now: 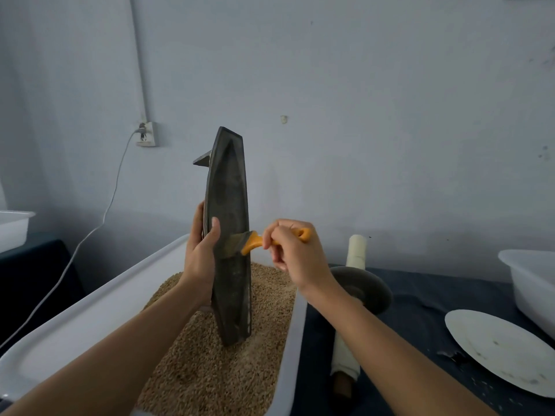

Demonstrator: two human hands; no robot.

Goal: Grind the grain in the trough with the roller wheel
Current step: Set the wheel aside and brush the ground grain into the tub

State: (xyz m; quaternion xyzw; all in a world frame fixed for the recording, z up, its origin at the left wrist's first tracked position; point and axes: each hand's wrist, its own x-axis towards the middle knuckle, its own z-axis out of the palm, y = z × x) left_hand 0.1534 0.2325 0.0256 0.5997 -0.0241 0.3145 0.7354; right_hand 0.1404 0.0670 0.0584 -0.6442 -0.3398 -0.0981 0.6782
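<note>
1. Pale blue-grey wall point(360, 85) closes the far side, with a socket point(147, 134) and a white cable point(114, 187) trailing down on the left; a dark cloth-covered table point(420, 310) carries everything.
2. Nearest the person, a long white tub point(90, 310) holds a bed of grain point(210, 370).
3. The dark boat-shaped trough point(229, 235) stands on end in that grain, long axis close to vertical, hollow side facing the person and right.
4. The left hand point(199, 253) grips the trough's left edge about midway up, thumb on the front face.
5. The right hand point(295, 253) is closed round an orange-handled brush point(255, 243), bristles touching the trough's hollow just right of the left thumb.
6. The roller wheel point(360, 288), a dark disc on a pale wrapped axle, lies on the table right of the tub, just beyond the right forearm and held by no one; its axle runs near to far.
7. Judged from this, the trough is being swept out into the tub, so grinding seems over or paused.
8. The right hand is the nearer one to the wheel. Bare cloth lies around the wheel; a white plate point(495, 349) and a second tub point(531, 283) bound the right, and another white tub point(13, 226) sits far left.
</note>
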